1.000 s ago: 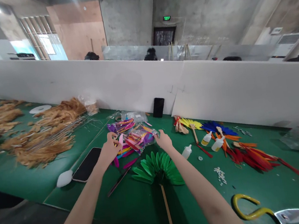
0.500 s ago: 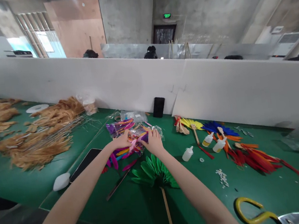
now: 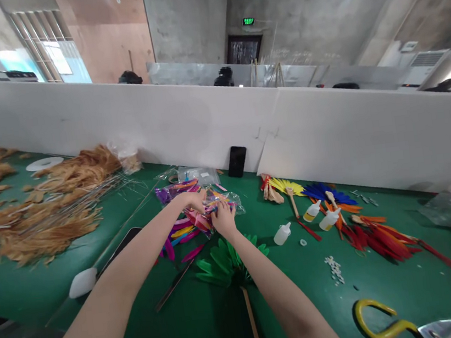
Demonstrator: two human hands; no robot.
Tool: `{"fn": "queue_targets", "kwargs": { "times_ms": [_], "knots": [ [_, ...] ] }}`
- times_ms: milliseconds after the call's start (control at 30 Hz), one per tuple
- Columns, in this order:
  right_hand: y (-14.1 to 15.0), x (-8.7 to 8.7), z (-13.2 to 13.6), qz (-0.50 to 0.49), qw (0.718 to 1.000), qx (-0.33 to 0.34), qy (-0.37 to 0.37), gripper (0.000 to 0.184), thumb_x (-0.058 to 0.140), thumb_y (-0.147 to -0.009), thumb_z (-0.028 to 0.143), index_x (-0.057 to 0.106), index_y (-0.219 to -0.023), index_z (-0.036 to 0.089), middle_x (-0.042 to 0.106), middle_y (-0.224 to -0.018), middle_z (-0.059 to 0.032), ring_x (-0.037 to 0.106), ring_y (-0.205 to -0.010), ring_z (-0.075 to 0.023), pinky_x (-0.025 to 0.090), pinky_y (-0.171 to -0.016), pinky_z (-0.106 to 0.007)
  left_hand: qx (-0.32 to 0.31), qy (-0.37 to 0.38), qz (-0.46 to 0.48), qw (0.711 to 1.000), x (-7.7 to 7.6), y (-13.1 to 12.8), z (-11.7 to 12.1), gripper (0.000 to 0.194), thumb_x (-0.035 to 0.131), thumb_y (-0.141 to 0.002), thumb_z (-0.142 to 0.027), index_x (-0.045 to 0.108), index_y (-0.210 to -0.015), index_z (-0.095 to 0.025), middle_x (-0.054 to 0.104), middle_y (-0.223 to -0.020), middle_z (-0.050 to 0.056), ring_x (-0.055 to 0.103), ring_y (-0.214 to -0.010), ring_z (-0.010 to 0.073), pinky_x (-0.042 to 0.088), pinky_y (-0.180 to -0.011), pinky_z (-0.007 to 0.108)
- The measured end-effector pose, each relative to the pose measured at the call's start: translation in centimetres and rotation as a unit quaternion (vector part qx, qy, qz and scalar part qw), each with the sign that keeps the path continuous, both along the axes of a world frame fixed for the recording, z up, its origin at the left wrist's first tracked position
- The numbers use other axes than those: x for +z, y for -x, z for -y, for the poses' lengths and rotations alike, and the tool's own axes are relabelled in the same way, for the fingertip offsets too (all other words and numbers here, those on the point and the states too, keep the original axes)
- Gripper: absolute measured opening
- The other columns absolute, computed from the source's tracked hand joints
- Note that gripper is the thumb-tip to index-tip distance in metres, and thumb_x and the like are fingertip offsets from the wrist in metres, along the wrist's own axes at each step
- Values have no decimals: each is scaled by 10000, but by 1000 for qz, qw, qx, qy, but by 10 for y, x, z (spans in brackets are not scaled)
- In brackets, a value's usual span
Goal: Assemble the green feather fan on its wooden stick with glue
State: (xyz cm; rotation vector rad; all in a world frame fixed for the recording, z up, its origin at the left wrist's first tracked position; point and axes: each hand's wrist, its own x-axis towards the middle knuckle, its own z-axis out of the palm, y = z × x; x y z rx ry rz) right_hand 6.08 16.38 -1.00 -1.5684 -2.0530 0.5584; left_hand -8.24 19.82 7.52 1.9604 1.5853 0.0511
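Observation:
My left hand [image 3: 193, 201] pinches a clear plastic bag of colourful feathers [image 3: 212, 197] from its left side. From the right, my right hand [image 3: 224, 220] has its fingers curled over the same bag; my fingertips are partly hidden. Loose pink, yellow and blue feathers [image 3: 182, 233] lie below my left hand. Behind it rests another bag of purple and orange feathers [image 3: 172, 191]. Under my right forearm is a green feather fan [image 3: 216, 267] with a wooden stick handle [image 3: 251, 321] pointing toward me.
Right of my arms are glue bottles [image 3: 283, 234], small white beads [image 3: 334, 270], yellow, blue and red feather fans [image 3: 330, 193] and yellow-handled scissors [image 3: 380, 331]. Brown fibre bundles [image 3: 40, 215] cover the left side. A phone [image 3: 237, 161] leans on the white partition [image 3: 186, 121].
My left hand has shifted slightly right over the feather bag, and my right hand has moved a little down and left. Both stay at the bag. The whole view has shifted slightly.

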Motion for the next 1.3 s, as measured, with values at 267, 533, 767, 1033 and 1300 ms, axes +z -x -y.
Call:
{"fn": "queue_targets", "kwargs": {
  "times_ms": [267,533,767,1033,1300],
  "knots": [
    [-14,-5,-2,-109,994,13,-18,454,277,-857,131,435,-1283,130,487,-1329,-118,383,-1276,-187,13,-1096,-482,0,35,14,999,8,-16,-9,504,712,-528,-219,465,-964,-172,539,-549,-65,526,-473,132,350,-414,195],
    [-23,3,-15,-250,968,25,-14,463,310,-833,174,506,-1251,139,511,-1313,-102,416,-1254,-185,245,-1076,-381,65,-142,9,988,11,-48,2,425,554,-719,-145,461,-1133,-134,587,-611,1,592,-581,180,396,-534,239],
    [-40,23,-28,-356,934,-2,26,430,327,-812,223,600,-1138,154,607,-1199,-67,503,-1164,-174,345,-1008,-305,57,-271,69,958,35,-51,9,343,464,-780,-120,525,-1112,-177,664,-786,31,623,-660,163,450,-671,259],
    [-78,76,-48,-412,898,-14,155,384,324,-754,229,672,-873,119,699,-743,-49,641,-734,-165,482,-703,-248,81,-327,183,924,68,-26,25,339,403,-887,-314,448,-1187,-161,637,-1033,78,616,-768,154,460,-777,288],
    [-92,109,-36,-353,899,18,259,271,427,-840,235,663,-843,101,669,-777,-57,591,-609,-127,482,-601,-259,33,-219,309,925,49,-52,56,466,341,-915,-407,369,-1334,-205,622,-1115,91,586,-601,105,460,-581,214]
  ]
}}
